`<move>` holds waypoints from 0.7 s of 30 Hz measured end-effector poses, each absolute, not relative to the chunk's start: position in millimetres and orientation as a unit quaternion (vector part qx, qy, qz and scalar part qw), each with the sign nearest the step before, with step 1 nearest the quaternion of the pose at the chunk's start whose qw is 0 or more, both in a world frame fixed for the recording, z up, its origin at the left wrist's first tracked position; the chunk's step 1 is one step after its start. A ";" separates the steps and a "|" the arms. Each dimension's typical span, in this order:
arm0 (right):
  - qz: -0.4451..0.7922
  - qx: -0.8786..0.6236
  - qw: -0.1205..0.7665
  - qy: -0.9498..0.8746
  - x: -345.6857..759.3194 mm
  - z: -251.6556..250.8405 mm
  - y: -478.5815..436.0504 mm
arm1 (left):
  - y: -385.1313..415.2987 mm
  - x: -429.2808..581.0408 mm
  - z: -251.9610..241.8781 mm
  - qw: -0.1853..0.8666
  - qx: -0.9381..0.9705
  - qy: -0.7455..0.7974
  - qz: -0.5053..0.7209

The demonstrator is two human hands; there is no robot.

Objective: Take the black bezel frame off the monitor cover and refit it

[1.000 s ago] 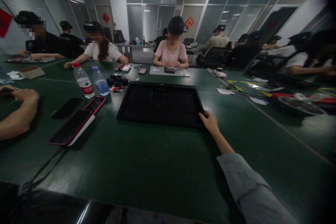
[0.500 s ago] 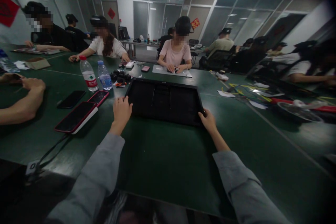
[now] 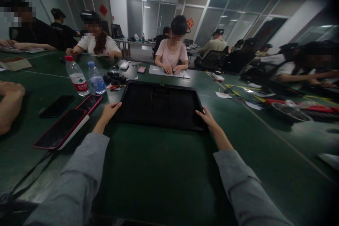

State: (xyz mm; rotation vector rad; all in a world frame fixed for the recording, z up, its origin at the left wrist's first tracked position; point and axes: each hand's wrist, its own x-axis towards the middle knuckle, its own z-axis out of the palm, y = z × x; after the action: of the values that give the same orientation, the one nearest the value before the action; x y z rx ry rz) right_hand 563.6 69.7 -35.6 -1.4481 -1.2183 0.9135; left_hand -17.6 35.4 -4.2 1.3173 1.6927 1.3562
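A flat black rectangular panel [image 3: 161,104], like the back of a monitor, lies on the green table [image 3: 159,169] in front of me. My left hand [image 3: 109,111] grips its near left corner, thumb on top. At the near right corner my right hand [image 3: 208,118] holds the edge, fingers curled round it. Both arms wear grey sleeves.
Left of the panel lie several phones [image 3: 62,129] and two water bottles [image 3: 78,79]. Small black parts [image 3: 115,78] sit behind the panel. Another person's arm [image 3: 9,104] rests at the far left. Cables and a fan guard [image 3: 291,111] lie to the right. Several people sit around.
My left arm came into view and its hand took hold of the panel's near left corner. My right hand stayed on the right corner. The view dipped slightly.
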 end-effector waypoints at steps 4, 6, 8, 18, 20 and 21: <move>0.355 -0.564 0.529 -0.526 563.4 -37.9 76.6 | 36.0 -20.2 -5.8 0.300 0.479 0.658 0.497; 0.348 -0.559 0.545 -0.519 566.0 -41.3 72.2 | 38.1 -20.6 -7.1 0.324 0.461 0.649 0.512; 0.338 -0.567 0.554 -0.508 571.6 -43.7 63.6 | 40.6 -20.8 -9.0 0.347 0.446 0.623 0.541; 0.172 -0.659 0.624 -0.384 658.0 -42.8 -18.6 | 44.6 -24.7 -14.5 0.357 0.445 0.595 0.566; 0.129 -0.684 0.632 -0.342 679.8 -43.7 -36.2 | 44.5 -25.2 -15.4 0.358 0.445 0.591 0.569; 0.097 -0.692 0.633 -0.332 689.8 -44.4 -43.6 | 44.4 -25.4 -15.9 0.360 0.445 0.590 0.570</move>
State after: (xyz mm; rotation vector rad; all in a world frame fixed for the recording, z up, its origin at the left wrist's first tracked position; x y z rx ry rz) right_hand 689.8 -43.6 -44.4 -1.5837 -0.7598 0.2229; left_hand -25.4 44.4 -15.9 1.1484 1.5206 1.4692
